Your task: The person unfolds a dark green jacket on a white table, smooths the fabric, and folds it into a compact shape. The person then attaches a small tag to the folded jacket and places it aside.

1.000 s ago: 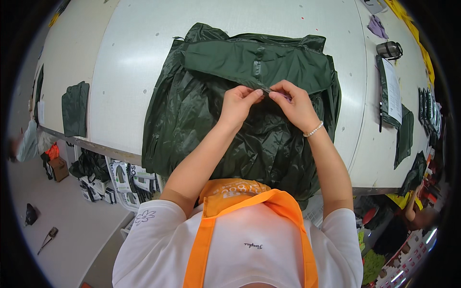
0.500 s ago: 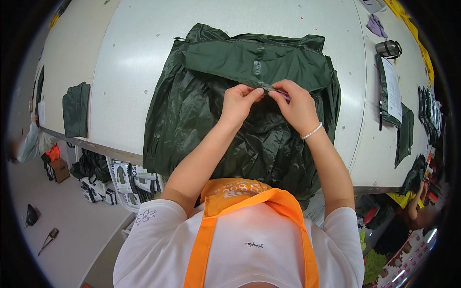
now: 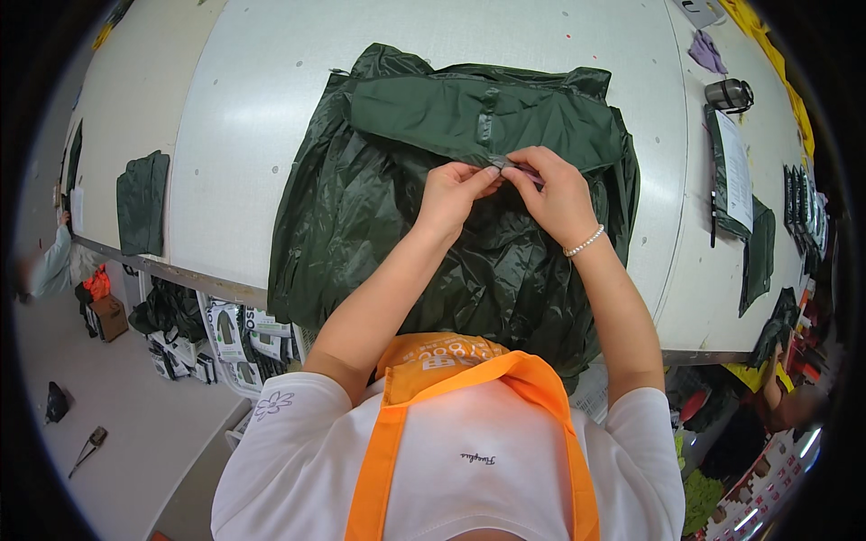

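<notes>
A dark green garment (image 3: 469, 279) of thin, shiny, coated fabric lies spread in front of me, with a matte panel (image 3: 406, 104) folded across its far part. A lighter tape strip (image 3: 486, 117) runs down that panel to its near edge. My left hand (image 3: 448, 197) pinches this edge between thumb and fingers at the strip's end. Close against it, my right hand (image 3: 555, 194) is closed at the same spot, fingertips nearly meeting. A slim purple thing (image 3: 534, 178) shows in the right hand; the fingers hide most of it and its kind is unclear.
The garment lies on a pale worktable (image 3: 234, 180). Folded green fabric (image 3: 142, 203) is at left; a flask (image 3: 729, 94), purple cloth (image 3: 706, 51) and papers (image 3: 735, 167) are at right. Packaged goods (image 3: 244, 338) fill a bin below the left edge. Other people are at both sides.
Both hands stay at the panel's edge with only a slight shift of the fingers. A little more of the greyish edge shows between the fingertips. The garment lies almost unchanged.
</notes>
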### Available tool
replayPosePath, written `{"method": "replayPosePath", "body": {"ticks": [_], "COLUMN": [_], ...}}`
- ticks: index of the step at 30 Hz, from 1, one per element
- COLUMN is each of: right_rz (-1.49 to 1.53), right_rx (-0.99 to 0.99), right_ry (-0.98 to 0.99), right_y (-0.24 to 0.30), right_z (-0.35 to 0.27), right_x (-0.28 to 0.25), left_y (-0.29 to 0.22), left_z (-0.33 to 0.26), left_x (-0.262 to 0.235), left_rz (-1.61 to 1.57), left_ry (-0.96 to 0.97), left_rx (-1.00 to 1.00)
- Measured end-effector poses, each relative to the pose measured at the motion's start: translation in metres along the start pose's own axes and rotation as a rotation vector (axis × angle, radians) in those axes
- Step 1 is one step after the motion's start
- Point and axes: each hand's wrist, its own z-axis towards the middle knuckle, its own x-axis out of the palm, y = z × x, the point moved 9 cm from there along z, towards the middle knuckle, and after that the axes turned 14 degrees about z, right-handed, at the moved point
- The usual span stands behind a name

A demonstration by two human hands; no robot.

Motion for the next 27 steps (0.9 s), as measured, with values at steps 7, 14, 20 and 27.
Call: {"method": "replayPosePath", "body": {"ticks": [7, 14, 20, 27], "right_rz": [0.109, 0.08, 0.046, -0.018], "right_rx": [-0.001, -0.042, -0.061, -0.147], "right_ry": [0.011, -0.052, -0.132, -0.045], "right_y": [-0.003, -0.001, 0.001, 0.015], "right_z": [0.001, -0.001, -0.009, -0.007], "right_x": [0.002, 0.001, 0.001, -0.002], "left_y": [-0.003, -0.01, -0.01, -0.017], "left_z": [-0.001, -0.002, -0.004, -0.007], "left_x": [0.0, 0.0, -0.004, -0.003], "left_rz": [-0.013, 0.066, 0.032, 0.083], "left_ry": [0.026, -0.005, -0.046, -0.027], "left_rx": [0.004, 0.035, 0.041, 0.092]}}
